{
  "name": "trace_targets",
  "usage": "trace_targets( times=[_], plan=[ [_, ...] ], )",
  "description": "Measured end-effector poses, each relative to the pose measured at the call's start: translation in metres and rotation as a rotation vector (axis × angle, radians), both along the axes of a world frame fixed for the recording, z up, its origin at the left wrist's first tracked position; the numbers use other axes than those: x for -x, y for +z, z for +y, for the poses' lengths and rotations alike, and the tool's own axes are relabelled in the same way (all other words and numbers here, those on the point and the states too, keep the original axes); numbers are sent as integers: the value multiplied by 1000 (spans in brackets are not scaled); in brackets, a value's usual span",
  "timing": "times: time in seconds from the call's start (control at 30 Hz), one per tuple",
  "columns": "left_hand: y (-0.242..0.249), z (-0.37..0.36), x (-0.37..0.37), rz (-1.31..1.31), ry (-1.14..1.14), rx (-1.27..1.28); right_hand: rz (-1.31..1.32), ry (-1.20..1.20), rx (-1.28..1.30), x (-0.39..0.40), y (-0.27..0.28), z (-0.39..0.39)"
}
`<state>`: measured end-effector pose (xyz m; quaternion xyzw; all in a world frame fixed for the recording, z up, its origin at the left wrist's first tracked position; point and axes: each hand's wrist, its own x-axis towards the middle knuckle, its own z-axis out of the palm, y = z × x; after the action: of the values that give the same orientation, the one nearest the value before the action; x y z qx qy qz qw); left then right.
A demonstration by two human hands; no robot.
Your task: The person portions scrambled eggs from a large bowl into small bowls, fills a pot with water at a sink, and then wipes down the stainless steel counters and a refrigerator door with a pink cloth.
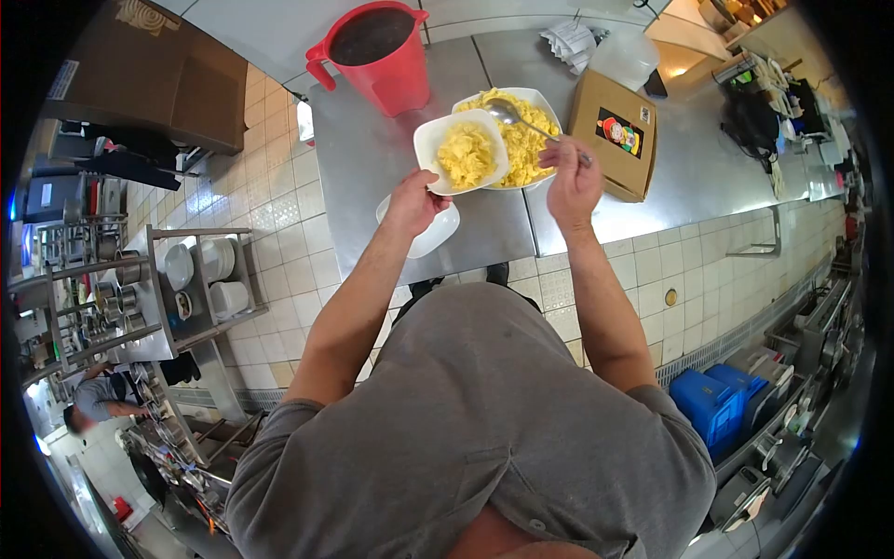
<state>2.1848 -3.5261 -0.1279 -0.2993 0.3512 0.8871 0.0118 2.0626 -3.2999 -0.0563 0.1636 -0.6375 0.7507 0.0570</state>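
Observation:
My left hand (416, 200) grips the near edge of a small white square bowl (425, 144), which holds a mound of yellow scrambled egg (466, 154). The bowl is held over the left part of a larger white dish (551, 104) full of the same yellow food. In my right hand (572, 182) is the handle of a metal spoon (531, 123); its head lies over the larger dish, near the small bowl's far rim. Another white bowl (433, 235) sits on the steel counter below my left hand.
A red jug (391, 79) with dark contents stands at the counter's back left. Right of the large dish lies a cardboard box (601, 130) on the steel counter (489, 228). A clear plastic container (626, 58) is behind it. Dish shelves (168, 298) stand at left; a person (98, 399) is beyond.

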Motion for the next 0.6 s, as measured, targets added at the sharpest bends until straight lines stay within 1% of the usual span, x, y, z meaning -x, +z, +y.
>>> trace_targets(
  times=[0.03, 0.1, 0.13, 0.2, 0.23, 0.27, 0.3, 0.33, 0.37, 0.43, 0.47, 0.53, 0.6],
  plan=[
    [-1, -6, -4, 1, -1, -2, 1, -1, -2, 8, -2, 7],
    [0, -24, -17, 7, 43, 80, -33, -73, -126, 25, -7, 21],
    [3, -33, -25, 9, 39, 80, -51, -93, -154, 34, -13, 28],
    [11, -55, -45, 39, 115, 227, -73, -108, -170, 53, -32, 37],
    [10, -66, -53, 38, 114, 227, -96, -119, -185, 62, -41, 40],
    [6, -78, -61, -2, 212, 228, -99, -120, -183, 70, -49, 43],
    [1, -90, -69, -42, 310, 229, -44, -131, -221, 79, -57, 44],
    [-10, -106, -78, -43, 310, 230, 11, -140, -258, 83, -61, 45],
    [-25, -122, -89, -87, 280, 274, 8, -140, -257, 83, -62, 44],
    [-40, -135, -97, -131, 250, 318, -108, -131, -264, 84, -62, 40],
    [-45, -137, -98, -167, 290, 308, -108, -129, -264, 84, -65, 40],
    [-49, -137, -101, -207, 333, 293, -128, -105, -111, 81, -74, 41],
    [-52, -130, -97, -270, 379, 227, -177, -92, -114, 79, -80, 40]
  ],
)
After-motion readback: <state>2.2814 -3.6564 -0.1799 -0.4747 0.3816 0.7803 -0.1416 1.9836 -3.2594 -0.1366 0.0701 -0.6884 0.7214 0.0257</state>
